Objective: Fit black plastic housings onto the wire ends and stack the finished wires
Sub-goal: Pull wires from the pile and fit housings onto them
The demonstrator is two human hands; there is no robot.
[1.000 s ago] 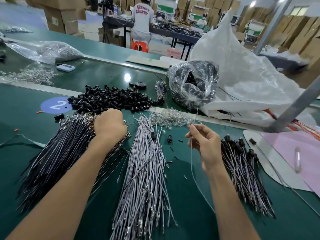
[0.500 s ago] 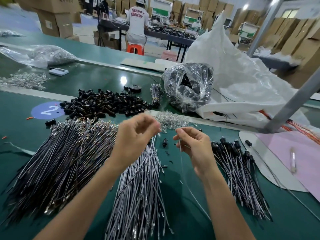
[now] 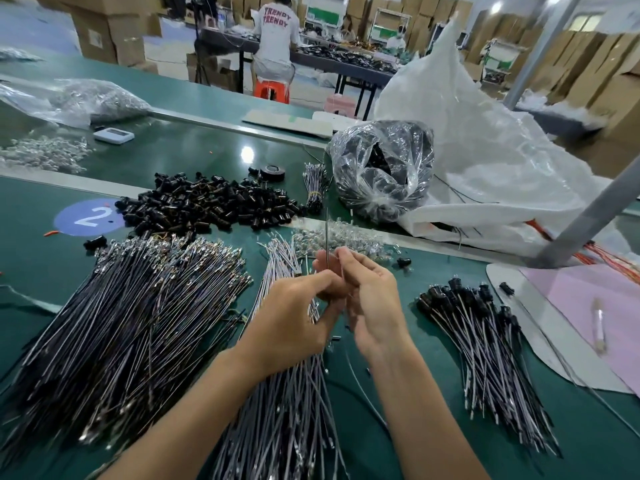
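Note:
My left hand [image 3: 294, 320] and my right hand [image 3: 370, 292] meet above the middle of the green table, fingers pinched together around a thin wire [image 3: 327, 233] that sticks up between them. Whether a housing sits between the fingers is hidden. A heap of loose black plastic housings [image 3: 207, 206] lies at the back. A big pile of dark wires [image 3: 121, 327] spreads at the left, and a grey wire pile [image 3: 287, 417] lies under my arms. Finished wires with black housings [image 3: 485, 341] are stacked at the right.
A clear bag of black parts [image 3: 381, 171] and a large white sack [image 3: 485, 150] stand at the back right. Small clear parts [image 3: 343, 237] lie behind my hands. A pink sheet [image 3: 595, 313] lies at the far right. A person sits at a far table.
My left hand left the dark wire pile and moved right to join my right hand. Both hands now pinch the wire together, and its end points up.

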